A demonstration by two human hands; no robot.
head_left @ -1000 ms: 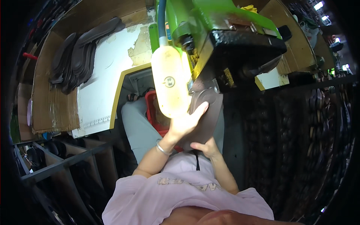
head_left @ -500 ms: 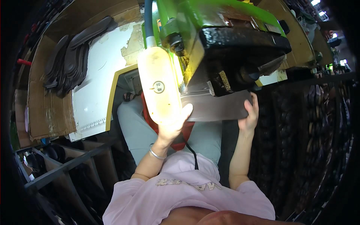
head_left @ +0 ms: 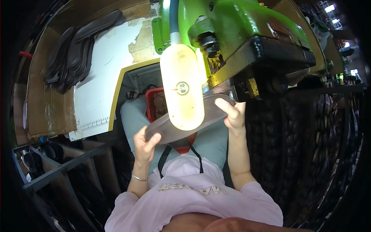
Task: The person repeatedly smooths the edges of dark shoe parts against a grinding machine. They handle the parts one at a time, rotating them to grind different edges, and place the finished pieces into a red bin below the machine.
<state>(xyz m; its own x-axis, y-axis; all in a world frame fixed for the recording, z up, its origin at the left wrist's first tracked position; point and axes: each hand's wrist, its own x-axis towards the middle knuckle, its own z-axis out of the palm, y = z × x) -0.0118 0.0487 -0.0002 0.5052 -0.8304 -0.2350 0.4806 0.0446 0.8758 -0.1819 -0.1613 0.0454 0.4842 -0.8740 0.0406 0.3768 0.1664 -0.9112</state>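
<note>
Your left hand (head_left: 144,146) is closed on one end of the sole (head_left: 211,110), thumb on top; your right hand (head_left: 235,118) pinches the other end the same way. Sole slants between them, right end farther from your body. Tight side: right hand is just below the black head of the green machine (head_left: 243,25); can't tell if the sole touches it. Lamp (head_left: 181,87) hangs between your hands, covering the sole's middle; contact unclear. Looser side: gap from left hand to the yellow edge of the white table (head_left: 104,83), plus room from both hands back to your shirt (head_left: 193,199). Sole is long, thin, round-ended, matte brown-grey. Lamp: smooth, pale, oblong. Machine: glossy paint. Red basket (head_left: 151,110) sits beyond left hand; stacked dark soles (head_left: 79,56) and cardboard box (head_left: 48,106) farther out left.
</note>
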